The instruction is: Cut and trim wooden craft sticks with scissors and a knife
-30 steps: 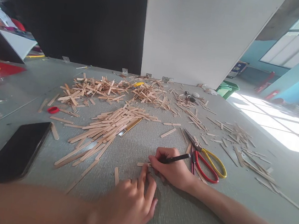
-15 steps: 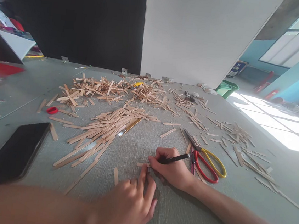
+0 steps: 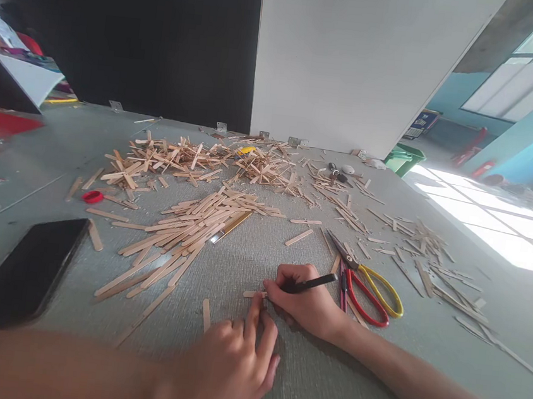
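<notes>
My right hand point(image 3: 308, 302) is closed around a black pen point(image 3: 312, 283), its fingers at the right end of a small wooden craft stick point(image 3: 249, 294). The pen's tip is hidden behind my fingers. My left hand point(image 3: 233, 361) reaches in from the lower left, index fingertip resting on that same stick, with the other fingers loosely bent and holding nothing. Another short stick point(image 3: 206, 315) lies beside my left knuckles. Close to my right wrist are scissors point(image 3: 375, 291) with one red and one yellow handle, next to a thin purple item point(image 3: 343, 290).
A fan of craft sticks point(image 3: 182, 229) covers a gold-coloured strip point(image 3: 232, 226). Behind it are heaped sticks point(image 3: 166, 156); more pieces point(image 3: 427, 238) lie scattered at right. A black phone point(image 3: 21, 269) and red ring point(image 3: 92, 196) lie left. Upright panels point(image 3: 347, 62) stand at the back.
Almost nothing differs. Both hands, the pen and the small stick stay in practically the same place.
</notes>
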Action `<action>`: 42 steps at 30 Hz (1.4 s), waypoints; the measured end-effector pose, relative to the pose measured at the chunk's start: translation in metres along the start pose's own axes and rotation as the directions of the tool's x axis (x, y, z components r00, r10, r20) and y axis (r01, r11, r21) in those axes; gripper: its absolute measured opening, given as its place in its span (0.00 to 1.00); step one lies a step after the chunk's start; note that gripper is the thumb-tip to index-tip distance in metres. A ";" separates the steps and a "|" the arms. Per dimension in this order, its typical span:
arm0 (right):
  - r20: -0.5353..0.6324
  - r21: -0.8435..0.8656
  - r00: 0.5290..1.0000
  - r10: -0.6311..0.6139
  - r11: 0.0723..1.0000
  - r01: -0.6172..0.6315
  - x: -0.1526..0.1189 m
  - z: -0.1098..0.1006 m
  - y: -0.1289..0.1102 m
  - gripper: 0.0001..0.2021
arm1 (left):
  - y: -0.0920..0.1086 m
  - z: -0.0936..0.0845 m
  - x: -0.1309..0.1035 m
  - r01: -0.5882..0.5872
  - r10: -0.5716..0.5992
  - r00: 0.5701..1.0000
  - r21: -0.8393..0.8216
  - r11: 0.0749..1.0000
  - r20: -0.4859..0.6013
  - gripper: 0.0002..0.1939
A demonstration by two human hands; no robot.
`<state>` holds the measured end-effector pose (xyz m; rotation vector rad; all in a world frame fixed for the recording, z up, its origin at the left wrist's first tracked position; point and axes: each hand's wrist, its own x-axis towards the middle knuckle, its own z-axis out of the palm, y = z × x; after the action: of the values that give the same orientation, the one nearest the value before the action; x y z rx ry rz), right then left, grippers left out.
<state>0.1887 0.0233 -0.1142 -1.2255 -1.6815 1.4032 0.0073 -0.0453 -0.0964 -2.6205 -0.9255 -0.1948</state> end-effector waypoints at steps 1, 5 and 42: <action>-0.002 -0.005 1.000 0.001 1.000 -0.001 0.000 0.000 -0.001 0.19 | 0.000 0.000 0.000 -0.002 0.002 1.000 0.003 1.000 -0.001 0.20; -0.009 -0.025 1.000 0.006 1.000 -0.006 0.000 0.000 -0.004 0.19 | 0.000 0.001 -0.001 0.003 -0.003 1.000 0.011 1.000 0.002 0.21; -0.004 -0.022 1.000 -0.016 1.000 0.015 0.001 -0.001 -0.001 0.18 | 0.002 0.004 -0.003 -0.009 0.009 1.000 0.024 1.000 -0.022 0.21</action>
<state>0.1887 0.0241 -0.1135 -1.2240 -1.7044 1.3755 0.0063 -0.0467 -0.1010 -2.5953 -0.9030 -0.2093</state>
